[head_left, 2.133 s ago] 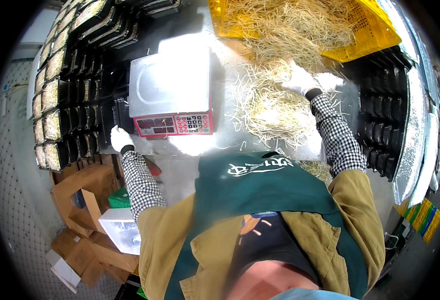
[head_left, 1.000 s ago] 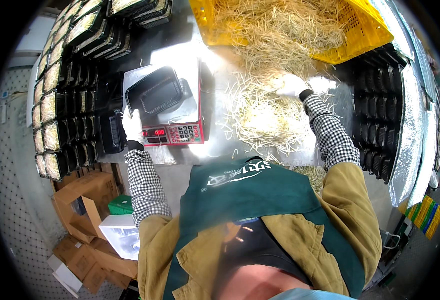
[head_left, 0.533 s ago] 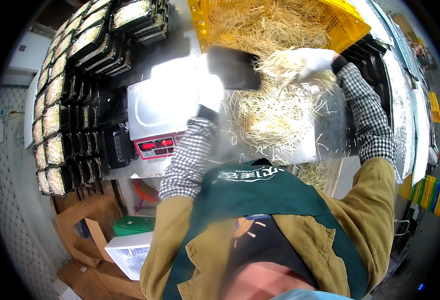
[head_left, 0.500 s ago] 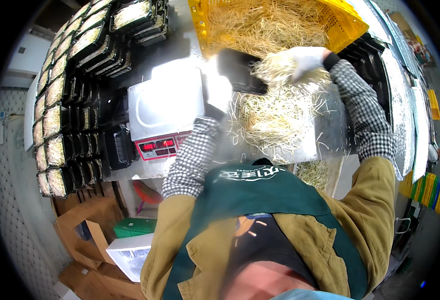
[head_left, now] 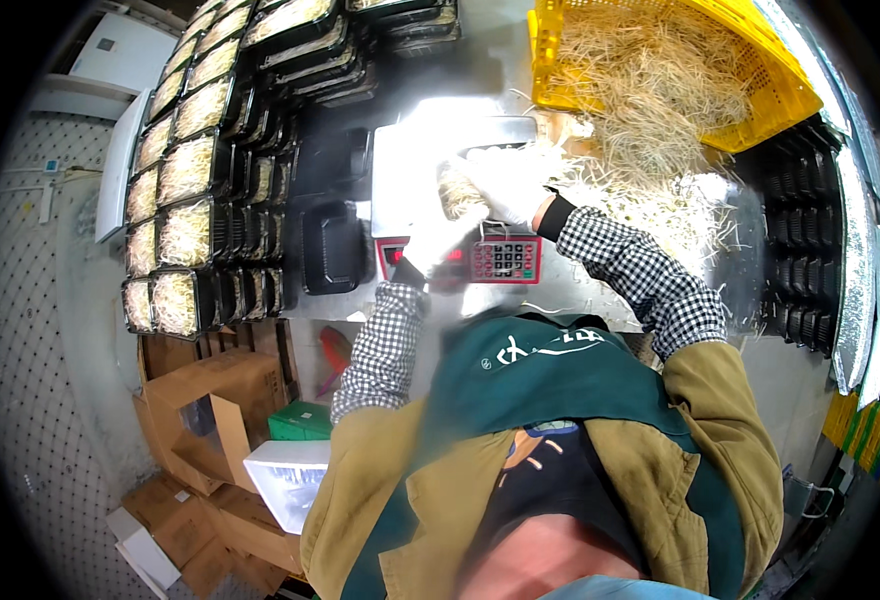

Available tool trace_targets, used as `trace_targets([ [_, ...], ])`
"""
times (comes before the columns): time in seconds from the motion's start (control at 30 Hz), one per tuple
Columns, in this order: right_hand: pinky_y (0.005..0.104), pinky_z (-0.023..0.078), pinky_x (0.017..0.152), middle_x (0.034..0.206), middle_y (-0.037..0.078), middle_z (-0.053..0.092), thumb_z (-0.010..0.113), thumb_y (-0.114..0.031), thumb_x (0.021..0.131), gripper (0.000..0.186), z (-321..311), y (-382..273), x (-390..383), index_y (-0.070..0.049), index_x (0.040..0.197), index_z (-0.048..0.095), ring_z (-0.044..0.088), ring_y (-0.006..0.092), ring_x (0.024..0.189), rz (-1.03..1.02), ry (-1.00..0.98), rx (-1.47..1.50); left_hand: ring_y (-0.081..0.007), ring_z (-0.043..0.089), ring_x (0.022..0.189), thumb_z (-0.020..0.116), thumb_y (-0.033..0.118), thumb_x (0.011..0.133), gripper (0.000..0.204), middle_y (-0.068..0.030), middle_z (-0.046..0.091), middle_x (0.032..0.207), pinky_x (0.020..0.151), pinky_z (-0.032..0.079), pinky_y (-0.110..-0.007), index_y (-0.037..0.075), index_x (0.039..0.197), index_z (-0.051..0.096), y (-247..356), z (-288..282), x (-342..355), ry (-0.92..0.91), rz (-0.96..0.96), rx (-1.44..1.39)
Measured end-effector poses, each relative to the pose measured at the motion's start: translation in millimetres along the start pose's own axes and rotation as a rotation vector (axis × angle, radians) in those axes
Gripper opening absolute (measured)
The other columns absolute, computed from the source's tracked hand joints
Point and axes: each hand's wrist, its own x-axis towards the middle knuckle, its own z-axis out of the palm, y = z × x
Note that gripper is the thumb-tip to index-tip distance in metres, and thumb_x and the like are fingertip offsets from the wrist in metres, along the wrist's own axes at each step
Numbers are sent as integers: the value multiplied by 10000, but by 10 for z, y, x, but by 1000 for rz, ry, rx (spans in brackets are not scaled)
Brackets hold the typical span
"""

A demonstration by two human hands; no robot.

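The left hand and the right hand, both in white gloves, were close together over the scale, with a clump of sprouts between them. The left was at the near side of the clump and the right beside it, on the right. Glare washed out the grip, so I could not tell whether either was closed on it. A black tray lay left of the scale, near stacks of filled trays. Right of the hands, a loose pile of sprouts spread before the yellow crate
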Motion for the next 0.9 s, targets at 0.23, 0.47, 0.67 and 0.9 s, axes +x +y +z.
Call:
trace_targets([
  [0.23,424,447,1016,1319,202,529,773,-195,713,867,-162,-10,246,-68,1459,350,540,366,1192,-144,-252,134,-381,333,1374,890,452,569,1179,-242,383,1454,1160,265,-449,-12,1470,289,187,-292,206,-99,-5,692],
  [0.47,443,410,1071,1421,165,482,789,-110,719,891,-828,260,6,-129,1491,345,504,347,1267,-175,-162,202,-232,444,1302,789,135,747,790,-143,522,1351,1117,347,-363,1,1423,402,131,-1047,178,-349,188,406],
  [0.67,488,313,1121,1484,231,364,826,-363,677,1042,-396,130,30,-46,1505,279,401,380,1343,-168,-64,-147,-334,461,1268,666,362,875,503,-200,513,1344,1080,364,-442,57,1268,591,319,-428,344,10,382,713],
  [0.9,443,490,925,1260,253,562,753,-302,740,912,-788,247,-123,15,1467,302,614,368,1071,337,-567,-169,-348,506,1218,547,301,948,482,-184,543,1328,1068,363,-489,41,1352,510,5,32,387,-30,552,988],
])
